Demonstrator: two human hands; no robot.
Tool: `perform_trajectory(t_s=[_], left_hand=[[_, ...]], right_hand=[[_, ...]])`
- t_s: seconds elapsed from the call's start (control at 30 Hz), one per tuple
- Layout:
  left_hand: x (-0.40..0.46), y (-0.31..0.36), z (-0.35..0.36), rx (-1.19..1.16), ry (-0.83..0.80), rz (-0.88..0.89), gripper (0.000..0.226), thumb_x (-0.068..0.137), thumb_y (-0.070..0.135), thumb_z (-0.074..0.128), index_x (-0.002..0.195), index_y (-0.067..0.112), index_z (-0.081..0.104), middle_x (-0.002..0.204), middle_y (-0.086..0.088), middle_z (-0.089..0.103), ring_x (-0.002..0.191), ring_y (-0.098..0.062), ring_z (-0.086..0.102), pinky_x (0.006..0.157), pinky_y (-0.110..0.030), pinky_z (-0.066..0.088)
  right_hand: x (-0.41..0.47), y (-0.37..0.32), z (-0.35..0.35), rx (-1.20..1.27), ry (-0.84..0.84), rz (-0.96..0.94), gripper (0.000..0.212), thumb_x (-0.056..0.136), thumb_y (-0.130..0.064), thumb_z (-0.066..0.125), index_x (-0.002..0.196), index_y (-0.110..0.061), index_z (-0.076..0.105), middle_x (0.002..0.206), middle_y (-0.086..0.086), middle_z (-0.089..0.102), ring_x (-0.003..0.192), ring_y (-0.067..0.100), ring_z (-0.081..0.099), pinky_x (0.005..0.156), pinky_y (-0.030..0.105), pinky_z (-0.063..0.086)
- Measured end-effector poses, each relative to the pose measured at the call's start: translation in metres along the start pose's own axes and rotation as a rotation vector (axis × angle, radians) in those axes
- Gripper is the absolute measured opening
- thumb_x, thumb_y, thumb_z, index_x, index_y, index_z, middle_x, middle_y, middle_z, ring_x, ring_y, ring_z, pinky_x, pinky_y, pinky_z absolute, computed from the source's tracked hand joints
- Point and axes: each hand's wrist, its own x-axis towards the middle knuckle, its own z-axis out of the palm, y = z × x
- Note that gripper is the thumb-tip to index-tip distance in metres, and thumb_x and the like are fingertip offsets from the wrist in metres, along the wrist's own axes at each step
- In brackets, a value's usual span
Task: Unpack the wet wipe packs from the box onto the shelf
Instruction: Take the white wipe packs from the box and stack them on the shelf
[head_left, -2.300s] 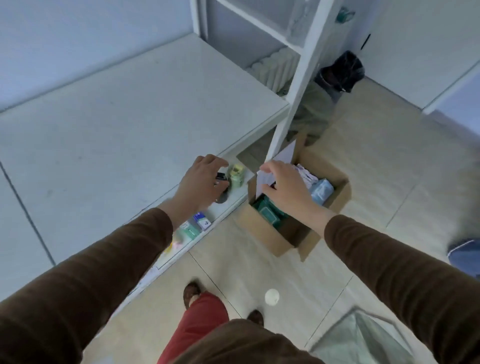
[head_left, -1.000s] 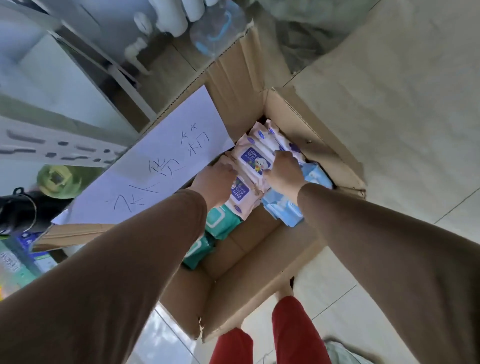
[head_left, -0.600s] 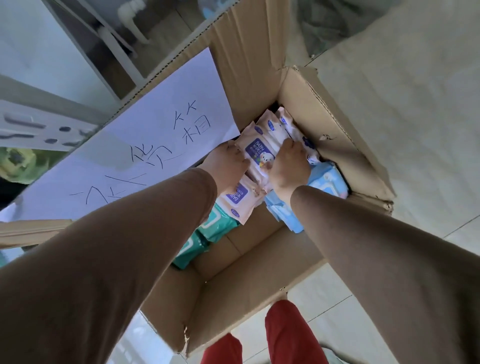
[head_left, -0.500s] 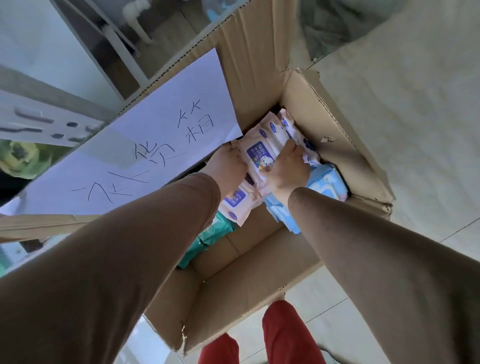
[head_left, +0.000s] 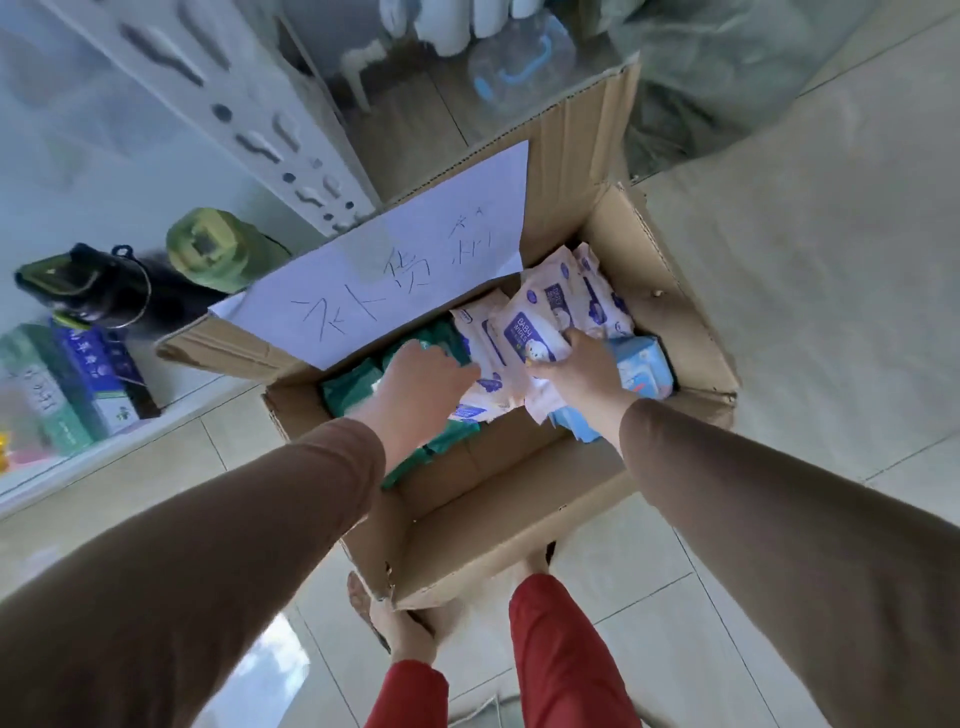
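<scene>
White baby wipes pack (head_left: 537, 325) in the cardboard box (head_left: 524, 514), gripped at its near end by right hand (head_left: 582, 364), thumb on top, arm stretched forward. Left hand (head_left: 423, 376) reaching alongside, fingers extended toward more white packs (head_left: 475, 343), above green packs (head_left: 353, 382). Blue packs (head_left: 641, 366) right of right hand.

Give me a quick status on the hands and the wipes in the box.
Right hand grips white baby wipes pack, lifted in the cardboard box. Left hand open, touching the packs beside it. Paper sheet overhangs the box's far side; not blocking.
</scene>
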Motion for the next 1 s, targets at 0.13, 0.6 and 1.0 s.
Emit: perform_trajectory(t_s=[0.13,0.6,1.0], left_hand=[[-0.109,-0.031,-0.020,-0.231,0.044,-0.227,0.021,0.093,0.047,0.053,0.108,0.031,0.053,0.106,0.006,0.066,0.103,-0.021,0.061,0.078,-0.035,0.035],[-0.581,-0.190,-0.031,-0.919,0.444,-0.706,0.027,0.076,0.048,0.072,0.092,0.032,0.056,0.081,0.008,0.063,0.080,-0.020,0.061,0.058,-0.030,0.040],[-0.766,-0.397,-0.017,-0.963,0.690,-0.870,0.020,0.079,0.029,0.074,0.096,0.027,0.063,0.080,-0.001,0.067,0.080,-0.026,0.060,0.063,-0.032,0.044]], right_hand=[[-0.101,-0.037,0.002,-0.014,-0.015,-0.131,0.052,0.082,-0.029,0.072,0.128,-0.014,0.052,0.111,-0.002,0.062,0.099,0.020,0.059,0.078,0.032,0.044],[-0.480,-0.310,0.108,0.347,-0.099,-0.534,0.030,0.065,-0.030,0.081,0.088,-0.017,0.066,0.091,0.012,0.073,0.083,0.033,0.070,0.066,0.051,0.053],[-0.539,-0.571,0.224,0.211,-0.209,-0.872,0.017,0.070,-0.017,0.078,0.086,-0.018,0.073,0.081,0.015,0.074,0.059,0.034,0.065,0.059,0.042,0.051]])
